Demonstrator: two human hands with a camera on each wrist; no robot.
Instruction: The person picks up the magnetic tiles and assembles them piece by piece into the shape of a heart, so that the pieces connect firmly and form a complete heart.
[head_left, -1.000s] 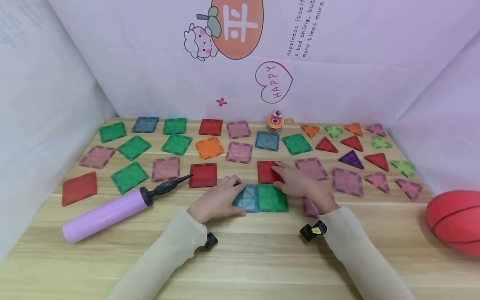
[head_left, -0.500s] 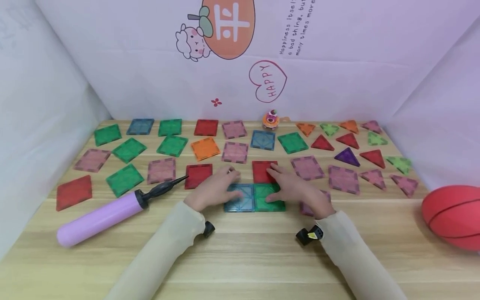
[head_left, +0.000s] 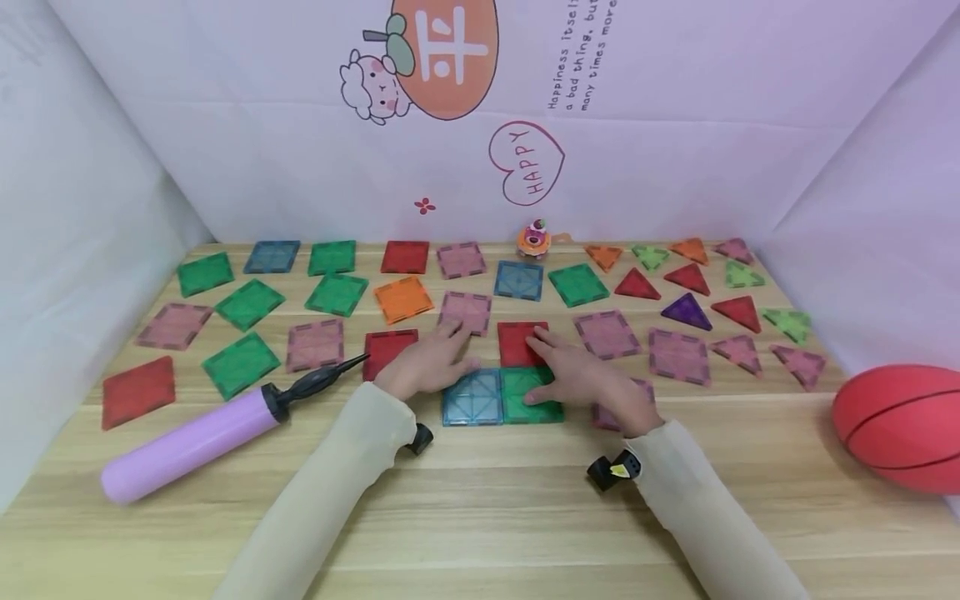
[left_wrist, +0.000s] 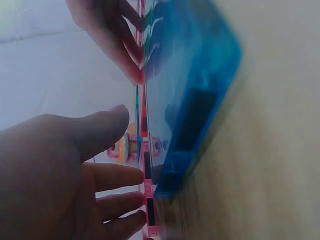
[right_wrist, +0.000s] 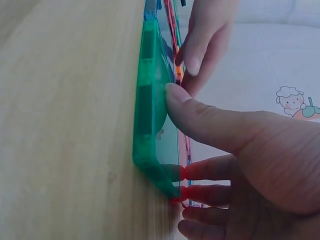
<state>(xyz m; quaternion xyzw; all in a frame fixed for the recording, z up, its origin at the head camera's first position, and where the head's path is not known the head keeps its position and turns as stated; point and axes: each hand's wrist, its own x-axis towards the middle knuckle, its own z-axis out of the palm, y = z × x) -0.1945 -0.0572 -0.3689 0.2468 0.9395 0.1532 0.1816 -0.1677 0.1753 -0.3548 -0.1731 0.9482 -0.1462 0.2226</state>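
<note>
A blue magnetic tile and a green magnetic tile lie edge to edge on the table, with a red magnetic tile touching the green one's far side. My right hand is spread over this group: fingertips rest on the red tile, and the thumb lies at the green tile's top face. My left hand reaches forward past the blue tile, holding nothing. Its fingertips overlap the near edge of a pink square tile, its thumb above the blue tile.
Several square tiles spread across the left and back; triangles, including a purple one, lie back right. A purple hand pump points at a red tile. A small toy figure stands by the wall; a red ball sits right.
My left hand has left the blue tile's left edge and moved forward to the pink tile. My right thumb has come down over the green tile. The head view has shifted slightly rightward.
</note>
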